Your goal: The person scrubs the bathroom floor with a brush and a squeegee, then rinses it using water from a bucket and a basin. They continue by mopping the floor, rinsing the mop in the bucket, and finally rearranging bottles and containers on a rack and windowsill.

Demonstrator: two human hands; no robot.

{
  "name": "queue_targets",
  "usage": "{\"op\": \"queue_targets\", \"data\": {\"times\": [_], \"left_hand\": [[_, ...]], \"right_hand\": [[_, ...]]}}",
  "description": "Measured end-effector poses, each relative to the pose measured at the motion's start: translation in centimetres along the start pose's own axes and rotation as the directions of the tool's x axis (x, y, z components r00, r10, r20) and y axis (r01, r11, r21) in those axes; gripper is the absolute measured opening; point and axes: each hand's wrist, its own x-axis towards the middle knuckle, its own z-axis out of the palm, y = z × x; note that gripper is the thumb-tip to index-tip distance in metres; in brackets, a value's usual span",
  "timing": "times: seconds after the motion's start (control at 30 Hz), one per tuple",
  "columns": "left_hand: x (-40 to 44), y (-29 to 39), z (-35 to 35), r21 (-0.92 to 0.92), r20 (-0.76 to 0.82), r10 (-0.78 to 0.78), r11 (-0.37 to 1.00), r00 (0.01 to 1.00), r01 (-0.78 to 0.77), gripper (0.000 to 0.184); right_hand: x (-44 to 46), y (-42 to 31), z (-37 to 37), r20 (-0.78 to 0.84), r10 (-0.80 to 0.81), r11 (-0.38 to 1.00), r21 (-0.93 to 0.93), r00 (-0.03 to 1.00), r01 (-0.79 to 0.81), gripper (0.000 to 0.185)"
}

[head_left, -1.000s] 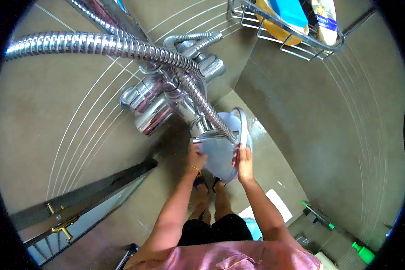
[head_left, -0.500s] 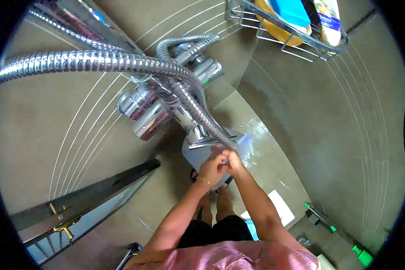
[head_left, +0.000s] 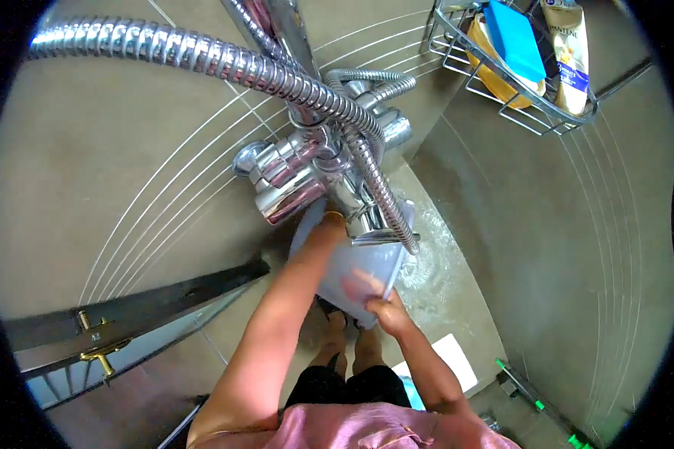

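A translucent plastic tub (head_left: 352,266) is tilted on its side beneath the chrome shower mixer (head_left: 344,176), its rim toward the right. My right hand (head_left: 386,308) grips its near edge, with fingers showing blurred through the cloudy wall. My left arm reaches to the tub's far side. Most of my left hand (head_left: 331,206) is hidden behind the mixer, so its fingers do not show. Water (head_left: 430,258) spreads and ripples on the floor beside the tub's rim.
A ribbed metal hose (head_left: 202,58) loops over the mixer. A wire corner shelf (head_left: 528,116) holds bottles and a blue item (head_left: 513,41). At left is a dark door frame (head_left: 150,299) with a brass-coloured handle (head_left: 101,363). A white sheet-like item (head_left: 449,363) lies near my feet.
My hands, together before, have moved apart: the left to the tub's far side, the right onto its near edge. The tub has tipped rightward, and more water covers the floor.
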Motion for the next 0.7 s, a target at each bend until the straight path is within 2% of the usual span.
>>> {"op": "queue_targets", "data": {"times": [0.03,0.1,0.13,0.17,0.23,0.27,0.33,0.37,0.4,0.47,0.57,0.63,0.7], "left_hand": [[-0.2,-0.1,-0.2,-0.003,0.014,-0.025,1.000,1.000,0.025,0.038],[-1.2,0.9,0.7,-0.010,0.026,0.049,0.999,0.998,-0.049,0.040],[-2.3,2.7,1.4,-0.009,0.014,0.140,0.990,0.990,-0.140,0.041],[-3.9,5.2,1.8,0.005,-0.008,0.260,0.965,0.965,-0.260,0.042],[-5.6,8.6,2.3,0.048,-0.036,0.484,0.875,0.875,-0.482,0.044],[-5.3,8.2,2.8,0.065,-0.030,0.525,0.850,0.850,-0.523,0.044],[-5.2,7.8,3.7,0.082,-0.019,0.598,0.800,0.801,-0.595,0.044],[-4.9,6.7,3.4,0.068,-0.024,0.545,0.837,0.838,-0.543,0.045],[-2.8,4.8,3.6,0.057,0.019,0.392,0.918,0.920,-0.393,0.048],[-0.9,1.8,3.9,0.216,-0.146,0.258,0.950,0.955,-0.224,0.053],[-2.8,2.0,4.9,0.502,-0.395,0.466,0.831,0.792,-0.239,0.067],[-6.4,5.5,4.8,0.270,-0.289,0.287,0.940,0.913,-0.210,0.070],[-8.8,6.7,4.7,0.047,-0.374,0.172,0.985,0.911,-0.167,0.073]], "right_hand": [[-0.1,-0.1,-0.3,-0.016,-0.004,1.000,0.023,1.000,0.004,0.068],[-0.1,0.5,-1.2,-0.053,-0.009,0.997,0.081,0.999,0.013,0.068],[0.7,2.4,-2.1,-0.180,-0.010,0.994,0.104,0.984,0.029,0.062],[1.3,4.7,-4.2,-0.216,0.063,0.995,0.086,0.974,-0.045,0.052],[1.0,2.4,-3.5,-0.337,0.069,0.946,0.321,0.939,0.046,0.048],[0.1,0.5,-2.6,-0.337,0.007,0.921,0.369,0.942,0.126,0.038],[-1.3,1.8,-4.2,-0.316,0.005,0.906,0.402,0.949,0.129,0.052],[-2.0,2.5,-4.6,-0.303,0.007,0.897,0.424,0.953,0.128,0.059],[-2.6,0.5,-3.5,-0.255,-0.031,0.884,0.444,0.966,0.146,0.066],[-3.5,-0.5,-2.9,-0.301,-0.109,0.809,0.528,0.947,0.260,0.070],[-3.6,-1.5,-2.6,-0.389,-0.168,0.713,0.587,0.906,0.384,0.077],[-2.7,-1.7,-3.0,-0.419,-0.213,0.660,0.604,0.882,0.446,0.080],[-2.5,-2.1,-3.7,-0.469,-0.233,0.571,0.643,0.852,0.510,0.081]]}}
